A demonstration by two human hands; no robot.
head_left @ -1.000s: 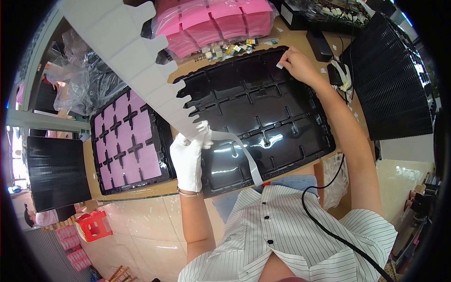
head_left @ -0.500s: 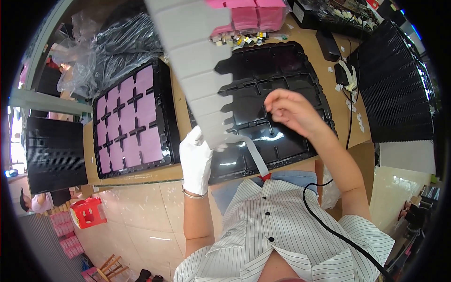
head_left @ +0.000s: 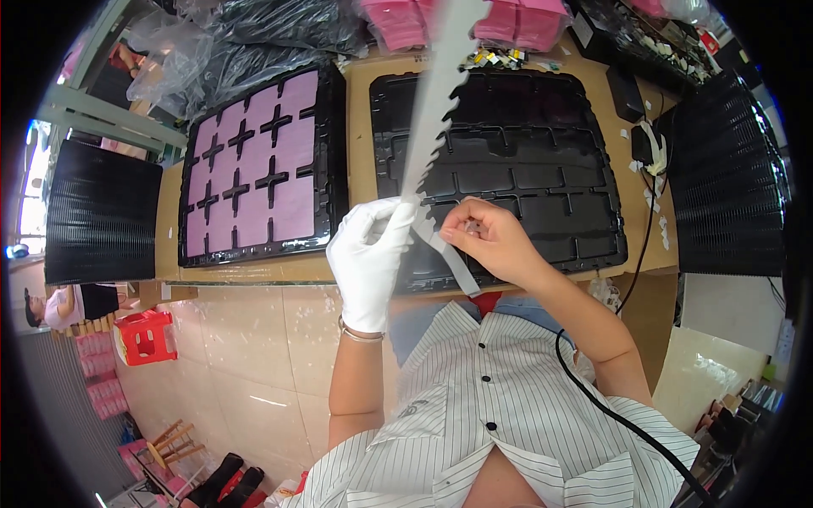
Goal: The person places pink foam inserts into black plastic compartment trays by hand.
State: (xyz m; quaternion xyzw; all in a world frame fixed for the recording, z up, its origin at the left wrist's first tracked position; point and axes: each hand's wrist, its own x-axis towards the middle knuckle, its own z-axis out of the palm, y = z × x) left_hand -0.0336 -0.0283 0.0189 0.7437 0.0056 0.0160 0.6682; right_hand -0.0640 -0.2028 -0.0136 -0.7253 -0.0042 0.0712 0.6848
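My left hand [head_left: 369, 262], in a white glove, is closed on the lower part of a long pale grey strip [head_left: 434, 118] with a toothed, tabbed right edge. Edge-on and blurred, the strip rises from the hand toward the top. Its narrow tail [head_left: 457, 269] curls down below the hand. My bare right hand [head_left: 495, 241] is closed in a pinch beside the tail; what its fingertips hold is too small to make out. Beneath both hands lies an empty black plastic tray [head_left: 542, 179] with divided compartments.
At left a black tray [head_left: 332, 169] holds pink-purple sheets [head_left: 254, 165]. Stacks of black trays stand at far left [head_left: 102, 212] and right [head_left: 728, 178]. Behind are clear plastic bags [head_left: 279, 34], pink packs [head_left: 529, 25] and small yellow-white parts [head_left: 500, 57]. A black cable [head_left: 622, 427] crosses my shirt.
The strip has turned from broad face to nearly edge-on and shifted right. My right hand has moved down and left to the strip's lower end. My left hand has risen slightly.
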